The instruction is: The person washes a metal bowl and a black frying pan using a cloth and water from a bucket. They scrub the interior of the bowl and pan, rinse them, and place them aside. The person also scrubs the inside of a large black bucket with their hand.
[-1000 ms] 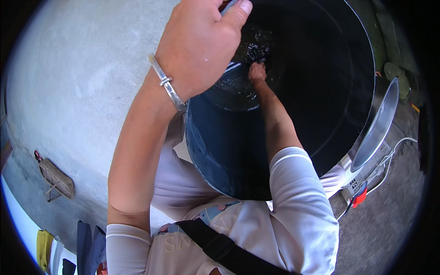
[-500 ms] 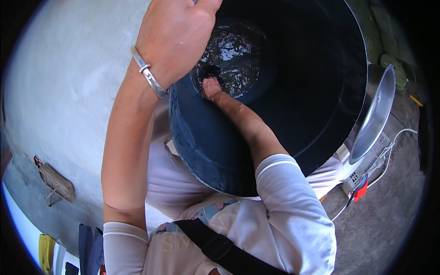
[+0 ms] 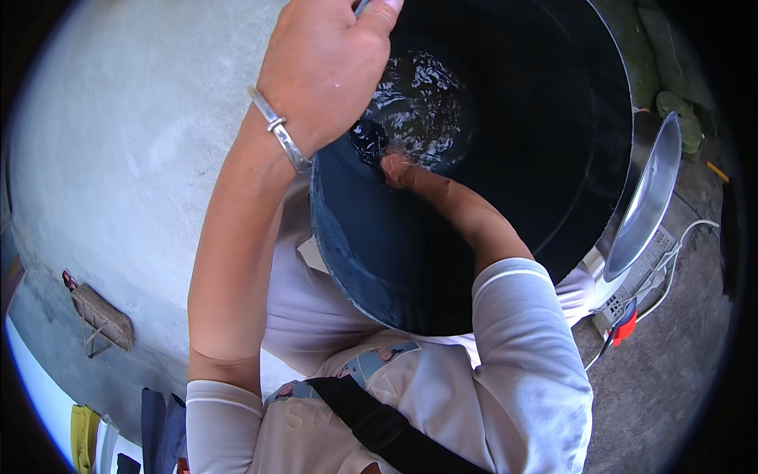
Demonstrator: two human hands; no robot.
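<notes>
Gripping the dark barrel [image 3: 505, 158] rim, the left hand [image 3: 328, 67] stays clamped; the right hand [image 3: 395, 167] is submerged, grip unclear.

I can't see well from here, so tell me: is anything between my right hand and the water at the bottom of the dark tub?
Nothing visible does. The right hand already reaches down inside the dark tub to the water. The left hand grips the tub's rim, off to the side.

Dark tub [image 3: 371, 268] on concrete floor [image 3: 118, 158]
</notes>
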